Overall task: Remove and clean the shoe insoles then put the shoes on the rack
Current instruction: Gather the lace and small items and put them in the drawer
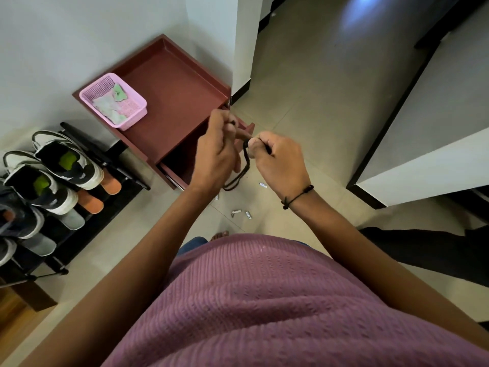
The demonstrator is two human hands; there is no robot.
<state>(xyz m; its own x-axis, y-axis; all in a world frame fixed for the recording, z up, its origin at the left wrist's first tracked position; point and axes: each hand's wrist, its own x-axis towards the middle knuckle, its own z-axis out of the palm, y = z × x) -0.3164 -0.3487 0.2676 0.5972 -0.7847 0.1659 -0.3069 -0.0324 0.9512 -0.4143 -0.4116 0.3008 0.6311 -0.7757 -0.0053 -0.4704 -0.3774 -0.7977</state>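
Note:
Both my hands are raised over the floor in front of a maroon cabinet [169,83]. My left hand [215,152] and my right hand [277,157] each pinch a dark cord [242,172], which hangs in a loop between them. On the black shoe rack [124,170] at the left stand two white and black sneakers [66,161] with green insoles showing inside. Grey shoes [18,221] sit lower on the rack.
A pink basket [113,100] with cloths sits on the cabinet top. The cabinet's drawer [172,168] is open below. Small white bits [242,213] lie on the tiled floor. White walls with dark skirting stand right and behind. My bare toes [219,235] show below.

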